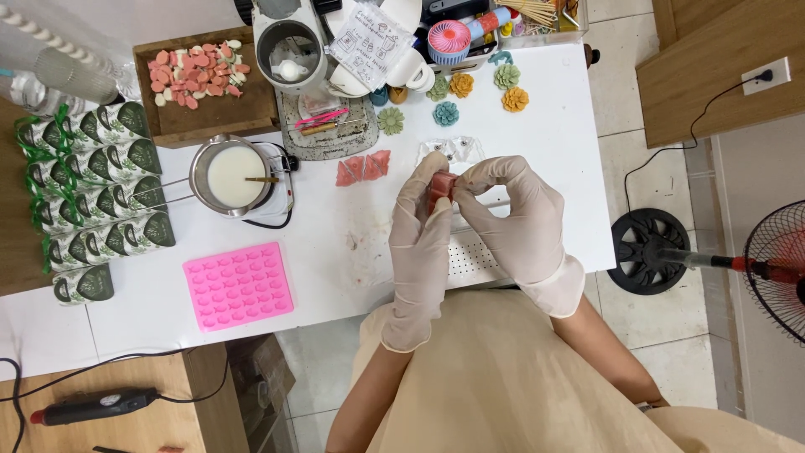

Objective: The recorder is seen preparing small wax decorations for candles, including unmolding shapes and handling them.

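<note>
- Small red block [442, 190] pinched between both gloved hands, above the near part of the white table [562, 168], just right of and nearer than the metal pot of white liquid [232, 174].
- Left hand [422, 225] in a pale glove, fingers narrow and closed against the left side of the red block.
- Right hand [511, 214] in a pale glove, thumb and forefinger closed on the right side and top of the same block; the rest of the fingers curled over.
- Right of the pot, between pot and hands: two pinkish wrapped pieces [363, 167] lying flat on the table.
- Beyond the hands, farther from the pot: clear mould pieces [453, 148], then flower-shaped pieces [445, 112] in teal, green and orange, spread apart.
- Nearer than the pot: pink silicone mould [238, 285] with rows of small cavities, flat on the table.
- Left of the pot: rows of green leaf-patterned cone packets [92, 184] tied with green ribbon.
- Behind the pot: wooden tray [251, 113] bearing pink and white pieces.
- Behind and right of the pot: grey machine with a round bowl [288, 52].
- Far right of the pot, off the table: standing fan [776, 268] on the tiled floor.
</note>
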